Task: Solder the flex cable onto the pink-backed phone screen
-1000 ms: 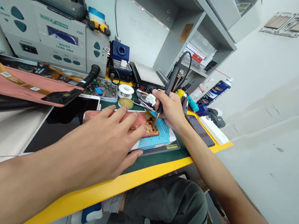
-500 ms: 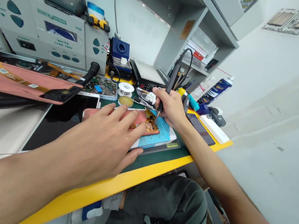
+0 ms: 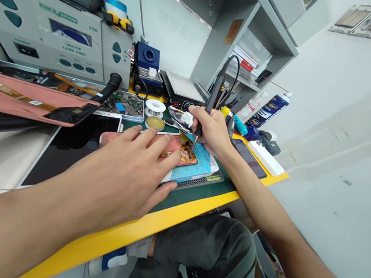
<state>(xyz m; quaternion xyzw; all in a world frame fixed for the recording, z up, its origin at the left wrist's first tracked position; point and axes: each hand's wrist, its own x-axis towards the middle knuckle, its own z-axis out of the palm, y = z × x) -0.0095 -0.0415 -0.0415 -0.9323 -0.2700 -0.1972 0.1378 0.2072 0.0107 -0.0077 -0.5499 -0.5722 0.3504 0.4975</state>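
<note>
My left hand (image 3: 142,170) lies flat with fingers spread over a pink phone part (image 3: 176,143), covering much of it. An orange flex circuit (image 3: 186,153) shows at the part's right end, just past my fingertips. In my right hand (image 3: 213,129) is a soldering iron (image 3: 212,100) with a dark handle and a cord looping off its top. The iron slants down to the left, its tip at the orange circuit; whether it touches is too small to tell. Beneath the pink part lies a blue-and-white booklet or pad (image 3: 198,166).
A grey soldering station (image 3: 72,44) stands at the back left. Solder wire spools (image 3: 155,106) and a round tin of yellowish paste (image 3: 155,123) sit behind my left hand. A dark phone (image 3: 249,156) lies right of my right wrist. The table's yellow edge (image 3: 186,209) runs in front.
The camera view has shifted slightly. Both hands and the soldering iron keep nearly the same place over the pink part.
</note>
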